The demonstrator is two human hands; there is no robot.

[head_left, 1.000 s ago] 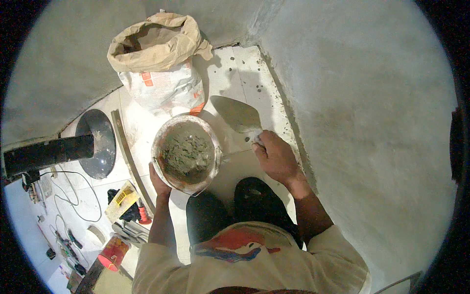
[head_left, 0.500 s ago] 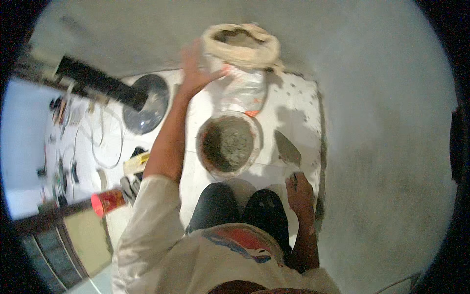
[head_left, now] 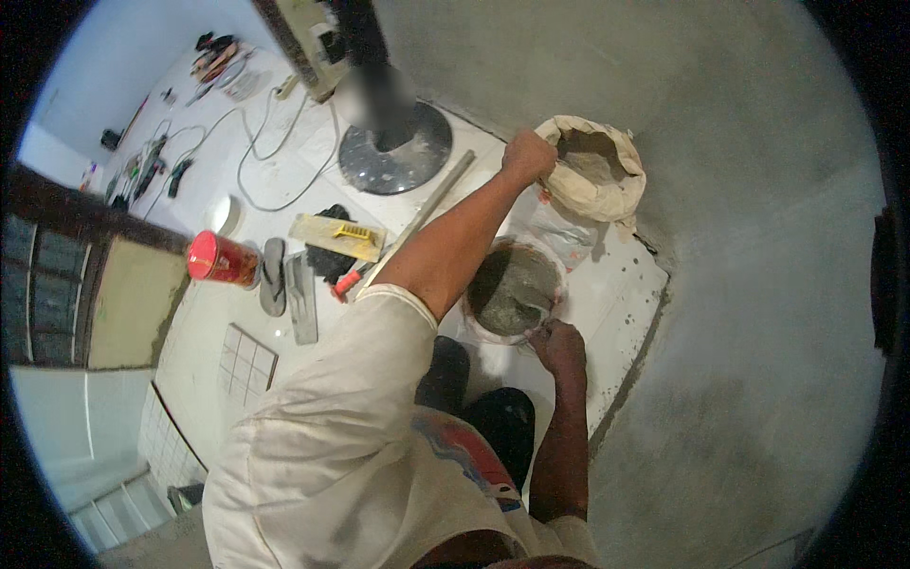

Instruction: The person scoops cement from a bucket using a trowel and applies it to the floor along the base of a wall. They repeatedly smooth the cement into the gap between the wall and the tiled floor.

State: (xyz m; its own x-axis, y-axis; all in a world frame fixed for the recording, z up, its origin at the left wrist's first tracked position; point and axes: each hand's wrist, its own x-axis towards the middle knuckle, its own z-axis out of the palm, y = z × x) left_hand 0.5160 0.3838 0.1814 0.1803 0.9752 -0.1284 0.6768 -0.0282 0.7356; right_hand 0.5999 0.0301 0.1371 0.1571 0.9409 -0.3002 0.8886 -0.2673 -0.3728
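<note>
An open sack (head_left: 614, 201) with a rolled cloth rim and grey powder inside stands against the wall. My left hand (head_left: 529, 157) is closed on the left side of that rim. Just nearer to me is a round bucket (head_left: 495, 336) of wet grey mortar (head_left: 512, 277). With my right hand (head_left: 557, 347), fingers wrapped round the handle, I hold a pointing trowel (head_left: 536, 307) at the bucket's near right side. Its blade dips into the mortar and is mostly hidden.
Left of my arm lie a float (head_left: 327, 234) with a yellow handle, a long flat trowel (head_left: 302, 302), a grey flip-flop (head_left: 272, 277) and a red can (head_left: 223, 258). A dark round stand base (head_left: 417, 156) is farther off. A grey wall (head_left: 749, 284) rises on the right.
My left hand has gone from open beside the sack to closed on its rim. My right hand has taken up the trowel from the floor and brought it into the bucket. The view has turned left.
</note>
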